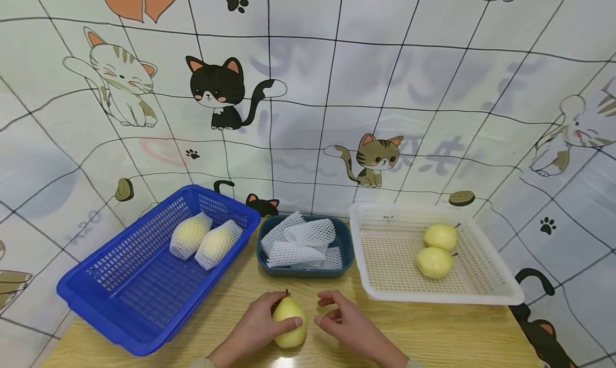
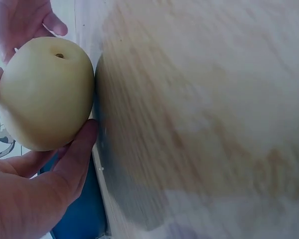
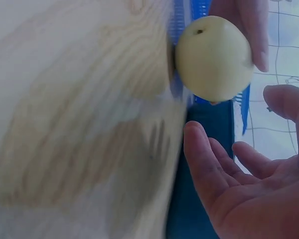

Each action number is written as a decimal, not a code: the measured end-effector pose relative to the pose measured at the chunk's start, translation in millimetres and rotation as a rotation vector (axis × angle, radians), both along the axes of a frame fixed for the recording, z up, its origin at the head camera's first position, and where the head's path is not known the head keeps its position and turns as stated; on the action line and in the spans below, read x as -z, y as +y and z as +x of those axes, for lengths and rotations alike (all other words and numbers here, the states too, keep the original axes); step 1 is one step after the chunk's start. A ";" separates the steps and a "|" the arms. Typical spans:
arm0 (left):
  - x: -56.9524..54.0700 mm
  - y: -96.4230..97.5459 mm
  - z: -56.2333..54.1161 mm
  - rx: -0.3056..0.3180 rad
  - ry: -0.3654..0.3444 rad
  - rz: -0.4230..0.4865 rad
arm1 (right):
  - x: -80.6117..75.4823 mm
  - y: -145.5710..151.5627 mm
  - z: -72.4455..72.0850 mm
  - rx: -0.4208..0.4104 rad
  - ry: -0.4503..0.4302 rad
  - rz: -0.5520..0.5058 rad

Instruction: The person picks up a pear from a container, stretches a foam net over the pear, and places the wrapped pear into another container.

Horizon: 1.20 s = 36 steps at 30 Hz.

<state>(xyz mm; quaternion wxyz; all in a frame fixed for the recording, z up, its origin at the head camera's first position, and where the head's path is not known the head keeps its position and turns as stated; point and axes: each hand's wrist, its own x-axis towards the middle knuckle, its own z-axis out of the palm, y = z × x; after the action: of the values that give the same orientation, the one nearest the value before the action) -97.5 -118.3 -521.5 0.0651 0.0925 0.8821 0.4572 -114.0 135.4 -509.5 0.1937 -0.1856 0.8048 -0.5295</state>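
head: high, facing forward and down over desk (image 1: pixel 447 330) | left wrist: low close-up, rolled sideways, facing pear (image 2: pixel 46 97) | right wrist: slightly farther, rolled oppositely | wrists share: pear, desk, teal basin (image 3: pixel 194 204)

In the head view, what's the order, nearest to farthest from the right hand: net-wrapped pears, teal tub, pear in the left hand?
1. Pear in the left hand: just left of the right hand.
2. Teal tub: ahead, slightly left.
3. Net-wrapped pears: farther left, in the blue basket.
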 end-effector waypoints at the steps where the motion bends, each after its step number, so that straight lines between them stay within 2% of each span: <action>1: 0.0 0.3 -0.1 -0.002 -0.002 -0.004 | -1.3 1.3 -0.3 0.000 0.004 -0.003; 6: -2.4 -1.8 1.0 -0.025 -0.023 -0.023 | -9.2 7.1 -1.2 0.009 0.030 0.000; 12: -3.8 -4.5 3.1 -0.028 -0.006 -0.024 | -16.0 9.7 -1.8 0.030 0.082 0.000; 20: -2.9 -8.4 3.1 -0.020 -0.052 -0.019 | -20.4 10.1 -3.5 0.031 0.058 -0.001; 28: 0.4 -10.2 3.8 -0.013 -0.040 -0.021 | -20.3 9.6 -5.2 0.036 0.096 -0.003; 36: 1.6 -9.1 4.3 -0.025 -0.028 -0.037 | -23.7 8.1 -5.5 0.034 0.074 -0.001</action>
<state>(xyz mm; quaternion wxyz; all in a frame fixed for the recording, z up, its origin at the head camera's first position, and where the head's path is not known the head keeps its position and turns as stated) -93.2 -127.4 -523.1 0.0734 0.0736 0.8905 0.4429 -119.5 143.4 -485.8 0.1548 -0.1911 0.8143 -0.5258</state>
